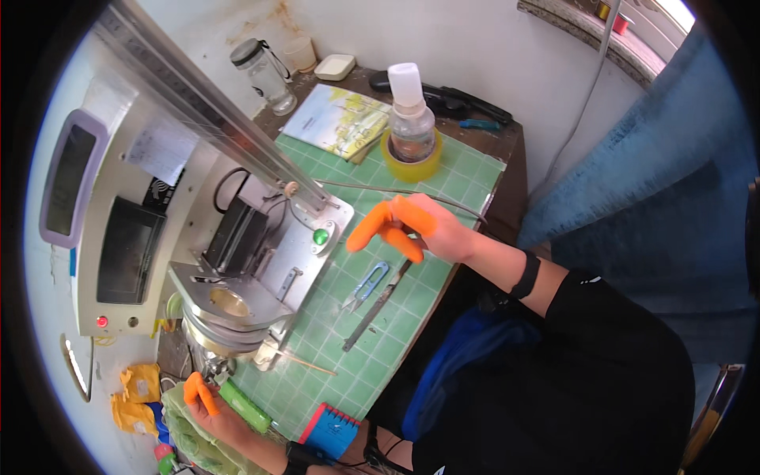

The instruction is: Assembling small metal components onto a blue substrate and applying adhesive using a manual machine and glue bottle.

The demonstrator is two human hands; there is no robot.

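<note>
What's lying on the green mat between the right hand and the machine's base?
In the head view, small thread snips and a slim metal tool lie on the green cutting mat, just below the right hand and right of the machine.

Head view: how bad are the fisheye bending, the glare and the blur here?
Head view: strong fisheye, the metal rail bows and a black rim rings the frame; daylight blows out the top right corner and washes the white wall; the green mat and right hand are sharp; the left hand near the lower edge is softer.
</note>
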